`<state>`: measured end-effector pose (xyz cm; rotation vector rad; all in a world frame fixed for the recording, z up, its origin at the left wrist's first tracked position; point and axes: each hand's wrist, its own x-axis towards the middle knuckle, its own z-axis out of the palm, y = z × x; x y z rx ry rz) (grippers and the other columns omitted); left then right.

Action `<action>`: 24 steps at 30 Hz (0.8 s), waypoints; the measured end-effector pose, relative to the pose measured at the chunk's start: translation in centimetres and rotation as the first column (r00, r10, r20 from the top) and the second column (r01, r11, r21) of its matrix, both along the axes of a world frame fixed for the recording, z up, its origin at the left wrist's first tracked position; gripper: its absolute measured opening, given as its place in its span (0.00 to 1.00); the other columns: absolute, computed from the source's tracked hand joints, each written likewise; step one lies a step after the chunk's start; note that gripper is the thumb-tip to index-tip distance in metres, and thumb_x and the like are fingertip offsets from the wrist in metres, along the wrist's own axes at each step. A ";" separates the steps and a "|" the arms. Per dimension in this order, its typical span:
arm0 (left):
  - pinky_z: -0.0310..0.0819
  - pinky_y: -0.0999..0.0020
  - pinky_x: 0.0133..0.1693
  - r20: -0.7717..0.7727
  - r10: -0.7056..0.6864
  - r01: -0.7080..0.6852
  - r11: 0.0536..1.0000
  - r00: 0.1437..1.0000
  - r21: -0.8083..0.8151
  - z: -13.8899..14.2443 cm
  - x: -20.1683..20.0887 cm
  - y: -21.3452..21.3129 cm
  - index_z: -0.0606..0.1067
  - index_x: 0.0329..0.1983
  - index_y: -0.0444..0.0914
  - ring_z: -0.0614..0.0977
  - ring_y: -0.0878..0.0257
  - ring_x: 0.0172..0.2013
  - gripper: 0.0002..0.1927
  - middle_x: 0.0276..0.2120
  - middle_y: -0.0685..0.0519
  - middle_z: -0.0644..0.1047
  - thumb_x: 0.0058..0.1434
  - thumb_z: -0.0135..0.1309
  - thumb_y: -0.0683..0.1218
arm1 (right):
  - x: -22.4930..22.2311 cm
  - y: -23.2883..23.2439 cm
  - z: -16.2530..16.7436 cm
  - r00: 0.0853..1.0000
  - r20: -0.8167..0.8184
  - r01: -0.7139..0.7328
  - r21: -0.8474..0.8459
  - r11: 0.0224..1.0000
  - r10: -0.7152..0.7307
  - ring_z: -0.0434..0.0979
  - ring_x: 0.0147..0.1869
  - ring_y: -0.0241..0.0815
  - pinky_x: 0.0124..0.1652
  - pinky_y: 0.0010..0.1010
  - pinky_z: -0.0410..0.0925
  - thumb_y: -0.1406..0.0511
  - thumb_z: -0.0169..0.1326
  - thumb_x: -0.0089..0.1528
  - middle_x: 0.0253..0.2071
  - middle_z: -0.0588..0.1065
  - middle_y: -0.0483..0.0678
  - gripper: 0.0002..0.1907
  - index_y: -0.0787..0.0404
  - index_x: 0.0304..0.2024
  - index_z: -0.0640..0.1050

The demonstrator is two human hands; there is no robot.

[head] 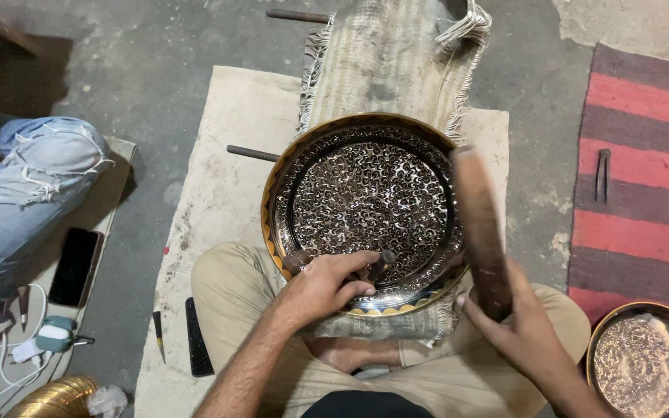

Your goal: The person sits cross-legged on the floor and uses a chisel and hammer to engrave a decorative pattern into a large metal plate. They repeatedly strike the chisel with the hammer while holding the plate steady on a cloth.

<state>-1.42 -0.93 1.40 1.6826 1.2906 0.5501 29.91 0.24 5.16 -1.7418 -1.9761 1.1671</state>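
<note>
1. Grey concrete floor (156, 70) carries a pale cloth mat (226, 155), and on it, over a frayed woven burlap pad (389, 54), rests the round engraved metal tray (327, 147), dark in the centre with a gold rim. The tray leans against the seated person's crossed legs in beige trousers.

2. Left hand (323, 288) sits on the tray's near rim, fingers curled tight around a short dark metal punch (382, 264) whose tip meets the patterned field just inside that rim.

3. Right hand (524, 329), just right of the tray, is closed around the lower end of a long brown wooden mallet (480, 224), raised and blurred over the tray's right edge.

4. To do this stroke well, I judge the punch should stand firm with its tip seated before the mallet lands, the left wrist braced on the rim, and the blows kept light and even so the tray does not skid on its pad.

5. The tray's face is packed with small curling silver-on-black motifs in rings; the near border shows a gold zigzag band, though glare may hide finer detail.

6. Left of the tray lie a dark metal rod (253, 153) and a black phone (76, 265); another person's knee in torn blue jeans (32, 193) sits further left. Right of the tray a second, smaller engraved bowl (644, 364) rests beside a red striped rug (644, 116).
</note>
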 end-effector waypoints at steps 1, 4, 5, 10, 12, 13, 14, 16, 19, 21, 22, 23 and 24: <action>0.80 0.59 0.49 -0.009 -0.002 0.001 0.999 1.000 -0.033 0.0 0.0 0.0 0.74 0.62 0.40 0.86 0.54 0.46 0.26 0.47 0.45 0.83 0.61 0.61 0.51 | 0.2 0.0 -0.1 0.973 0.203 -0.107 -0.026 0.994 0.110 0.83 0.46 0.44 0.46 0.33 0.74 0.63 0.64 0.57 0.41 0.82 0.51 0.39 0.46 0.70 0.67; 0.80 0.60 0.49 -0.017 -0.005 0.004 0.998 1.000 -0.068 0.1 0.0 0.1 0.74 0.61 0.40 0.87 0.55 0.46 0.26 0.46 0.46 0.83 0.60 0.61 0.51 | 0.4 0.2 -0.6 0.993 -0.033 -0.114 0.078 0.990 0.117 0.82 0.50 0.47 0.47 0.35 0.73 0.64 0.64 0.56 0.46 0.82 0.56 0.38 0.53 0.69 0.67; 0.80 0.60 0.49 0.001 -0.003 0.003 0.999 1.000 -0.048 0.2 0.0 0.1 0.73 0.61 0.40 0.87 0.55 0.45 0.26 0.46 0.46 0.83 0.60 0.61 0.51 | 0.4 0.2 -0.7 0.965 -0.253 -0.044 0.130 0.991 0.076 0.82 0.51 0.49 0.48 0.36 0.72 0.65 0.63 0.55 0.47 0.81 0.60 0.37 0.59 0.67 0.66; 0.80 0.60 0.49 0.008 -0.025 0.026 0.999 1.000 -0.026 0.2 -0.1 0.2 0.74 0.62 0.41 0.86 0.54 0.45 0.26 0.46 0.46 0.83 0.61 0.61 0.49 | 0.6 -0.1 -1.0 0.997 0.066 -0.045 -0.006 0.999 0.045 0.87 0.49 0.43 0.45 0.33 0.75 0.63 0.65 0.54 0.46 0.83 0.54 0.42 0.50 0.70 0.67; 0.80 0.60 0.49 0.054 -0.004 0.004 1.000 0.999 -0.008 0.3 -0.1 0.1 0.74 0.61 0.40 0.87 0.55 0.45 0.26 0.48 0.46 0.83 0.60 0.61 0.49 | 0.7 -0.4 -1.2 0.998 -0.024 -0.057 0.066 0.996 0.059 0.85 0.50 0.45 0.46 0.34 0.74 0.65 0.65 0.53 0.47 0.82 0.55 0.40 0.54 0.68 0.67; 0.80 0.60 0.49 0.039 -0.010 0.011 0.999 0.999 -0.032 0.3 -0.1 0.1 0.74 0.62 0.41 0.87 0.55 0.45 0.26 0.46 0.46 0.83 0.60 0.61 0.49 | 0.7 -0.5 -1.5 0.995 -0.087 -0.045 0.081 0.996 0.052 0.84 0.50 0.46 0.48 0.34 0.74 0.66 0.65 0.53 0.47 0.82 0.56 0.41 0.56 0.68 0.66; 0.80 0.60 0.49 0.023 -0.017 0.019 0.998 1.000 -0.052 0.3 0.0 0.1 0.74 0.62 0.42 0.87 0.56 0.45 0.26 0.45 0.47 0.84 0.61 0.60 0.49 | 0.7 -0.6 -1.8 0.988 -0.150 -0.029 0.099 0.995 0.044 0.83 0.50 0.48 0.49 0.34 0.73 0.67 0.65 0.54 0.47 0.81 0.57 0.41 0.59 0.68 0.65; 0.80 0.61 0.49 0.007 -0.015 0.015 0.997 1.000 -0.076 0.3 0.0 0.1 0.74 0.62 0.43 0.87 0.56 0.44 0.26 0.45 0.47 0.84 0.61 0.60 0.50 | 1.2 -0.7 -2.1 0.997 -0.043 -0.058 0.080 0.995 0.062 0.86 0.50 0.44 0.48 0.33 0.74 0.67 0.65 0.53 0.47 0.83 0.54 0.39 0.56 0.67 0.68; 0.81 0.61 0.49 -0.020 -0.010 0.008 0.994 1.000 -0.108 0.4 0.0 0.1 0.75 0.61 0.44 0.87 0.58 0.44 0.25 0.45 0.49 0.84 0.61 0.60 0.51 | 1.3 -1.0 -2.5 1.000 0.010 -0.027 0.003 1.000 0.027 0.86 0.51 0.42 0.49 0.31 0.75 0.68 0.64 0.52 0.47 0.83 0.53 0.41 0.56 0.68 0.67; 0.81 0.61 0.48 -0.078 -0.038 0.027 0.989 0.996 -0.143 0.4 0.0 0.2 0.77 0.59 0.44 0.87 0.58 0.43 0.23 0.43 0.49 0.85 0.61 0.60 0.52 | 1.2 -1.3 -2.5 1.000 -0.027 -0.011 0.026 1.000 0.012 0.85 0.52 0.44 0.49 0.32 0.74 0.69 0.63 0.52 0.48 0.83 0.54 0.41 0.57 0.68 0.66; 0.81 0.62 0.48 -0.056 -0.029 0.022 0.991 0.998 -0.129 0.4 0.0 0.3 0.76 0.61 0.45 0.87 0.58 0.44 0.24 0.45 0.49 0.85 0.61 0.60 0.52 | 1.1 -1.5 -2.5 0.997 -0.067 -0.021 0.082 0.996 0.026 0.85 0.52 0.45 0.49 0.33 0.73 0.69 0.63 0.52 0.49 0.82 0.55 0.40 0.59 0.67 0.66; 0.81 0.62 0.49 -0.033 -0.019 0.015 0.993 0.999 -0.118 0.4 0.0 0.2 0.75 0.62 0.45 0.87 0.58 0.44 0.25 0.46 0.49 0.84 0.61 0.60 0.51 | 0.9 -1.7 -2.4 0.993 -0.105 -0.030 0.135 0.990 0.044 0.84 0.53 0.47 0.50 0.35 0.72 0.70 0.63 0.51 0.50 0.81 0.56 0.40 0.60 0.66 0.67; 0.81 0.63 0.49 -0.009 -0.009 0.008 0.994 1.000 -0.112 0.5 0.0 0.1 0.74 0.63 0.45 0.87 0.59 0.45 0.26 0.47 0.49 0.84 0.61 0.60 0.51 | 0.8 -2.0 -2.3 0.999 0.029 -0.045 0.092 0.995 0.042 0.84 0.52 0.46 0.49 0.34 0.73 0.69 0.64 0.52 0.48 0.82 0.55 0.39 0.56 0.67 0.69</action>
